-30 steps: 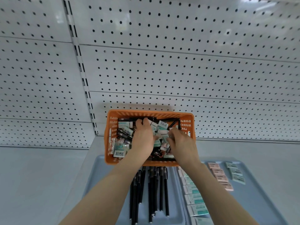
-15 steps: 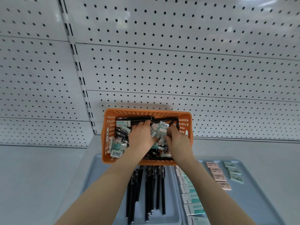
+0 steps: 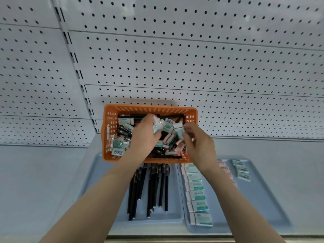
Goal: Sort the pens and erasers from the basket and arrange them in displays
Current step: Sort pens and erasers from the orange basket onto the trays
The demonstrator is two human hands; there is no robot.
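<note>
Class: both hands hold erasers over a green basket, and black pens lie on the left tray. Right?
No: the head view shows the basket is orange, not green. The left hand and right hand do hold erasers over it, and black pens lie on the left tray.

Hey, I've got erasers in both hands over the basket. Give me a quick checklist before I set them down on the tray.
1. Grip of the right hand on its eraser: ok, the fingertips pinch it above the basket.
2. The left hand holds erasers only: cannot tell. A few teal erasers show, but the palm is hidden.
3. Free space on the eraser tray: ok, there is a bare area toward its right side.
4. Matching row to join: ok, the teal row runs along the tray's left edge.
5. Basket emptied: not ok, pens and more erasers lie inside.
</note>
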